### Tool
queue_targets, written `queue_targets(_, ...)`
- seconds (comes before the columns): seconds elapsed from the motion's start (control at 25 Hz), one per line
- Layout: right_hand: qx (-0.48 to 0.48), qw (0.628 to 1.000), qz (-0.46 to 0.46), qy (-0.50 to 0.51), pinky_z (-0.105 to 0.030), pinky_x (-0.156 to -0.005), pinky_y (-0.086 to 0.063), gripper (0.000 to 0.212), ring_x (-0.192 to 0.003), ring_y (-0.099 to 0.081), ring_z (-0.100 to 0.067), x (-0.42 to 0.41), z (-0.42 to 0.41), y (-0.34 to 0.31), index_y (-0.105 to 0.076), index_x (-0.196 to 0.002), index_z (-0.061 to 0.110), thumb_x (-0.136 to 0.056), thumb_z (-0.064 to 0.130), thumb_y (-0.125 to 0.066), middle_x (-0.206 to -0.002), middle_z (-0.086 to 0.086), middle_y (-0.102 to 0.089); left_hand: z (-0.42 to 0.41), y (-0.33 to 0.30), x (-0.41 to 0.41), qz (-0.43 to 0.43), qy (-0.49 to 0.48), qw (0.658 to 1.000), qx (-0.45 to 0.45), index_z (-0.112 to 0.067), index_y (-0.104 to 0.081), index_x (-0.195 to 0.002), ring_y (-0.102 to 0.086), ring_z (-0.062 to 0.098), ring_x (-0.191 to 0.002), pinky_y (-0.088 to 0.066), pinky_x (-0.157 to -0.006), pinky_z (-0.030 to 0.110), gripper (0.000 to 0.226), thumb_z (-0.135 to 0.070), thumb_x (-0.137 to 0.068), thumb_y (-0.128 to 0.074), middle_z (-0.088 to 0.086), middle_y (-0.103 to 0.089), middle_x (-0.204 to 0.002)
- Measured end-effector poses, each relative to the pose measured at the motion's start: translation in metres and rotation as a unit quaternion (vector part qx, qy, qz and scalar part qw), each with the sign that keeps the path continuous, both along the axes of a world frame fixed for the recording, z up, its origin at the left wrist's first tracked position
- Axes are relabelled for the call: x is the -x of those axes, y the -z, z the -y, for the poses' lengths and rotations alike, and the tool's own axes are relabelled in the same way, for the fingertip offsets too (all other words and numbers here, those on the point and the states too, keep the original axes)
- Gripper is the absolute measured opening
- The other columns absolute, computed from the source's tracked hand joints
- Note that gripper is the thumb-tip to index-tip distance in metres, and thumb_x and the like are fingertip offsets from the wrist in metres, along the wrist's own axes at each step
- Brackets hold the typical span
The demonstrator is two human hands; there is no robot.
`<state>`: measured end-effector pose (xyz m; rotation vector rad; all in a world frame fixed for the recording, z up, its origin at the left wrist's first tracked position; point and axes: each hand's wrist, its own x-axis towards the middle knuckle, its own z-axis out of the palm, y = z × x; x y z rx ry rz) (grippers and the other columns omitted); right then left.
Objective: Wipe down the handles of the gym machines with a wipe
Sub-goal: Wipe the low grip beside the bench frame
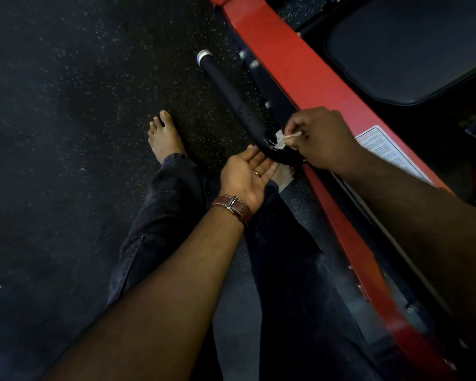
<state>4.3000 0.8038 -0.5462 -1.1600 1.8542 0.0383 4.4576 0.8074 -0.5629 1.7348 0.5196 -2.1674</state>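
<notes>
We pinch a small crumpled wipe (281,138) in our right hand (322,138), fingers curled tight round it, and press it against the bend of the black handle (232,97) where the bar curves back toward the red machine frame (289,64). The pinch seems chosen to work the wipe into that tight corner, which a flat palm would likely miss. Our left hand (248,171) lies open, palm up and fingers relaxed, just under the curved end of the bar; it holds nothing and appears placed to steady the handle or catch drips, though we cannot tell whether the fingertips touch the metal. Droplets shine along the straight length of the grip up toward its silver cap (204,55), which suggests that part is already wet. A brown watch strap (232,207) circles the left wrist, and a bare foot (164,136) rests on the speckled floor (80,105) beneath.
</notes>
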Motion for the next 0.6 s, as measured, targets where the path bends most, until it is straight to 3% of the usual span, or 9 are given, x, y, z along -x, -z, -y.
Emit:
queue_targets(0.08,-0.030,0.999,0.012,-0.003,-0.021,-0.065,-0.041,0.007,-0.079,-0.061,-0.015,-0.012,0.016,0.018,-0.070,-0.087,0.012,-0.087,0.005,-0.069,-0.083,0.000,-0.066,-0.002,0.002,0.000,0.000,0.023,1.000,0.001,-0.011,-0.062,-0.112,-0.062,0.027,-0.117,-0.047,-0.105,0.044,0.022,-0.014,-0.103,-0.043,0.013,-0.064,-0.130)
queue_targets(0.2,-0.103,0.990,0.049,0.080,-0.023,-0.052,-0.038,0.018,-0.067,-0.054,-0.016,-0.027,0.031,0.045,-0.067,-0.092,0.012,-0.094,0.000,-0.054,-0.071,-0.001,-0.058,0.001,0.002,-0.002,-0.009,0.028,1.000,0.007,-0.012,-0.064,-0.096,-0.063,0.024,-0.111,-0.043,-0.109,0.049,0.022,-0.014,-0.103,-0.043,0.009,-0.067,-0.119)
queue_targets(0.28,-0.093,0.994,0.045,0.045,-0.023,-0.057,-0.038,0.013,-0.066,-0.052,-0.014,-0.019,0.024,0.044,-0.068,-0.093,0.009,-0.094,0.001,-0.057,-0.072,-0.001,-0.058,0.001,0.001,-0.003,-0.017,0.014,1.000,0.011,-0.011,-0.064,-0.107,-0.062,0.026,-0.113,-0.041,-0.111,0.048,0.023,-0.015,-0.104,-0.041,0.013,-0.065,-0.128)
queue_targets(0.36,-0.019,1.000,0.020,0.002,-0.022,-0.062,-0.038,0.009,-0.071,-0.055,-0.012,-0.011,0.008,0.023,-0.070,-0.089,0.006,-0.089,0.001,-0.063,-0.077,-0.002,-0.063,0.000,0.000,-0.001,-0.032,-0.003,0.999,0.009,-0.010,-0.058,-0.128,-0.061,0.030,-0.119,-0.041,-0.112,0.048,0.030,-0.017,-0.105,-0.038,0.016,-0.061,-0.134)
queue_targets(0.4,0.043,0.999,0.011,-0.012,-0.021,-0.062,-0.038,0.009,-0.070,-0.056,-0.012,-0.012,0.000,0.009,-0.072,-0.085,0.006,-0.086,0.001,-0.065,-0.078,-0.003,-0.065,0.000,0.000,0.001,-0.035,-0.013,0.999,0.008,-0.009,-0.056,-0.130,-0.064,0.028,-0.112,-0.043,-0.110,0.047,0.031,-0.020,-0.106,-0.038,0.016,-0.062,-0.129)
queue_targets(0.48,0.175,0.983,0.021,-0.058,-0.025,-0.056,-0.038,0.011,-0.066,-0.056,-0.017,-0.026,-0.009,-0.002,-0.074,-0.077,0.007,-0.081,0.007,-0.064,-0.076,-0.005,-0.065,0.002,0.000,0.003,-0.028,-0.016,0.999,0.006,-0.007,-0.061,-0.114,-0.069,0.021,-0.085,-0.051,-0.097,0.043,0.034,-0.030,-0.108,-0.036,0.013,-0.067,-0.108)
queue_targets(0.52,0.211,0.971,0.012,-0.112,-0.026,-0.053,-0.036,0.015,-0.066,-0.055,-0.020,-0.034,-0.006,0.001,-0.074,-0.073,0.009,-0.081,0.014,-0.062,-0.076,-0.006,-0.063,0.002,0.002,0.004,-0.022,-0.018,1.000,0.000,-0.008,-0.062,-0.105,-0.068,0.020,-0.081,-0.053,-0.089,0.040,0.040,-0.036,-0.108,-0.034,0.011,-0.069,-0.103)
queue_targets(0.6,0.223,0.943,-0.039,-0.245,-0.027,-0.048,-0.034,0.019,-0.073,-0.056,-0.024,-0.049,0.002,0.014,-0.072,-0.069,0.009,-0.081,0.021,-0.061,-0.080,-0.006,-0.061,0.001,0.008,0.003,-0.022,-0.035,0.999,-0.015,-0.008,-0.062,-0.109,-0.064,0.021,-0.098,-0.052,-0.087,0.038,0.052,-0.049,-0.106,-0.031,0.009,-0.067,-0.116)
